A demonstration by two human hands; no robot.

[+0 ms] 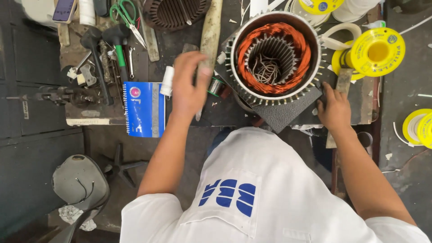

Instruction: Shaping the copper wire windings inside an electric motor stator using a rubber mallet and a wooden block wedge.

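Head view, from left to right: black-headed hammers (96,38) and green-handled scissors (123,11) lie on the cluttered dark workbench (175,40). A blue spiral-bound notebook (144,109) sits at the bench's front edge, with a small white roll (167,81) just beside it.

The left hand (191,83) comes next. Its fingers and thumb are closed around the lower end of a long pale wooden stick (211,31), which runs away across the bench and ends close to the motor part.

That part is a round grey metal stator housing (315,45) standing on end on a black foam pad (283,114). It is the only thing in view that holds anything. Inside it a ring of copper wire coils (303,58) runs all the way round the slotted core, and a tangle of loose pale wire ends (267,69) lies in the open bore.

As far as can be judged, the coils are seated in their slots and the winding looks complete. The wire ends appear neither gathered nor tied.

The right hand (335,108) rests knuckles-up at the housing's lower right edge, against the pad and near a short wooden slat (344,80). The fingertips are hidden, so I cannot tell whether it grasps anything.

Farther right, yellow plastic spools (378,50) lie on the bench, with another at the frame's edge.
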